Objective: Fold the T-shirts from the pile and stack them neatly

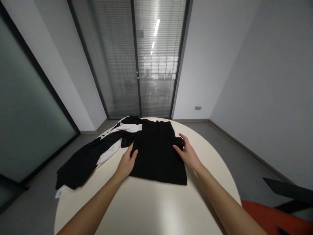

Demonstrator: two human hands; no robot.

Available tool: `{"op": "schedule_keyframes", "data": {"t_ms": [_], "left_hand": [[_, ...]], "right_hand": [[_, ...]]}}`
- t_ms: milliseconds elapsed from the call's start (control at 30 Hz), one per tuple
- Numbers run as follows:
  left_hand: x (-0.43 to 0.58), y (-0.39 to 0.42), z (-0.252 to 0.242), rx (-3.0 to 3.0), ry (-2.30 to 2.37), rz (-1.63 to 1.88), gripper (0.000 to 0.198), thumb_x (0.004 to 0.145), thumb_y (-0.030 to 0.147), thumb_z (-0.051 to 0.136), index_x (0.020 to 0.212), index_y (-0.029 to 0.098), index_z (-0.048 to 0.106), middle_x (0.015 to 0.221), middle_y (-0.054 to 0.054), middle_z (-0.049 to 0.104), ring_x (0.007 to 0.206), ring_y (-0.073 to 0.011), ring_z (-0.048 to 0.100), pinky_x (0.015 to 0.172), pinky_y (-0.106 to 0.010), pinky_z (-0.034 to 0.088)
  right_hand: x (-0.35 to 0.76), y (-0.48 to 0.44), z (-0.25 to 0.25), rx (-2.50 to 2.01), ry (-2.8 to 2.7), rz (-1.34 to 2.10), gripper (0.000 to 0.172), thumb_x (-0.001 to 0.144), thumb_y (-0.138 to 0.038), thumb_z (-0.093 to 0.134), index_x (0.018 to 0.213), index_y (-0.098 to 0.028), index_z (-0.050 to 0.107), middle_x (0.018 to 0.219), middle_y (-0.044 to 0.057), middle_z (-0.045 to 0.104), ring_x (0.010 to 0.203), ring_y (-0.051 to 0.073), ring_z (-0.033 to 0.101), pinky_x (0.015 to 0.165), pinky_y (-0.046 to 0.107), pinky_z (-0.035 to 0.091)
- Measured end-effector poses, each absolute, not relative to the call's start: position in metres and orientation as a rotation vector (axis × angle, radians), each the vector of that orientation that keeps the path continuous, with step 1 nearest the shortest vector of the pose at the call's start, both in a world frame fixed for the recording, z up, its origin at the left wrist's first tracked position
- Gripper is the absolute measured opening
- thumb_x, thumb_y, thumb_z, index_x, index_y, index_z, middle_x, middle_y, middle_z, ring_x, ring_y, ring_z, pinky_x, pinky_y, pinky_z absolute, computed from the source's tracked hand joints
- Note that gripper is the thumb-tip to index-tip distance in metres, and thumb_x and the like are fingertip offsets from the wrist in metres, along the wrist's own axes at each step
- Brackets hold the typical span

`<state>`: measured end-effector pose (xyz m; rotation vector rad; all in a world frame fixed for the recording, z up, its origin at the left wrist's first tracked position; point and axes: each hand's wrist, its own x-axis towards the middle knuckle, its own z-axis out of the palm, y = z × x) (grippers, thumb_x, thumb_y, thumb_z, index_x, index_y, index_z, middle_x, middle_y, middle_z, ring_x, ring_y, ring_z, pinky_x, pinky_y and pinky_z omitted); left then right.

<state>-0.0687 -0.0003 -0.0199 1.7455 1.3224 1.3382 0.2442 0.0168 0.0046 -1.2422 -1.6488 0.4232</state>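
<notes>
A black T-shirt (156,153) lies spread on the white round table (137,209), its hem toward me and a short sleeve sticking out at the right. My left hand (127,161) rests at the shirt's left edge, thumb apart from the stretched fingers. On the opposite side, my right hand (189,155) is open around the right sleeve, with the thumb touching the black cloth. Neither hand visibly pinches the fabric, though some fingertips are hidden.
Loose black and white clothes (85,160) are heaped along the table's left edge, partly hanging over it. A red chair (274,217) stands close at the right. Beyond the table is a glass partition (156,91) with blinds.
</notes>
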Motion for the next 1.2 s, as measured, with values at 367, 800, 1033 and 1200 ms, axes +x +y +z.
{"op": "schedule_keyframes", "data": {"t_ms": [367, 800, 1033, 1200], "left_hand": [[-0.085, -0.014, -0.029, 1.995, 1.440, 1.114, 0.053, 0.093, 0.038, 0.057, 0.144, 0.023, 0.052, 0.136, -0.011, 0.061, 0.125, -0.0250, 0.058, 0.112, -0.042, 0.040], [-0.087, -0.051, 0.003, 1.547, 1.345, 0.814, 0.079, 0.090, 0.058, 0.057, 0.155, 0.026, 0.023, 0.106, -0.006, 0.061, 0.046, -0.0076, 0.053, 0.042, -0.022, 0.039], [-0.092, -0.055, -0.002, 1.862, 1.358, 0.532, 0.068, 0.074, 0.043, 0.078, 0.136, 0.023, 0.056, 0.108, -0.005, 0.062, 0.066, -0.0118, 0.054, 0.060, -0.025, 0.043], [-0.090, -0.056, 0.001, 1.899, 1.353, 0.526, 0.044, 0.072, 0.033, 0.077, 0.113, 0.020, 0.070, 0.102, -0.005, 0.068, 0.095, -0.0249, 0.061, 0.087, -0.034, 0.046]], "right_hand": [[0.185, -0.051, 0.016, -0.959, -2.821, 0.069, 0.040, 0.091, -0.037, 0.064, 0.127, -0.020, 0.064, 0.112, 0.010, 0.064, 0.101, 0.023, 0.060, 0.085, 0.034, 0.046], [0.188, -0.080, 0.021, -0.564, -3.031, 1.144, 0.019, 0.075, -0.029, 0.077, 0.093, -0.024, 0.078, 0.087, -0.005, 0.075, 0.079, 0.012, 0.069, 0.066, 0.018, 0.045], [0.209, -0.073, 0.036, -0.786, -2.744, 1.623, 0.033, 0.079, -0.047, 0.076, 0.101, -0.022, 0.077, 0.082, -0.003, 0.072, 0.075, 0.013, 0.067, 0.066, 0.019, 0.046], [0.240, -0.044, 0.042, -1.306, -2.607, 0.766, 0.047, 0.073, -0.040, 0.082, 0.112, -0.016, 0.072, 0.106, 0.008, 0.067, 0.095, 0.022, 0.063, 0.085, 0.031, 0.048]]}}
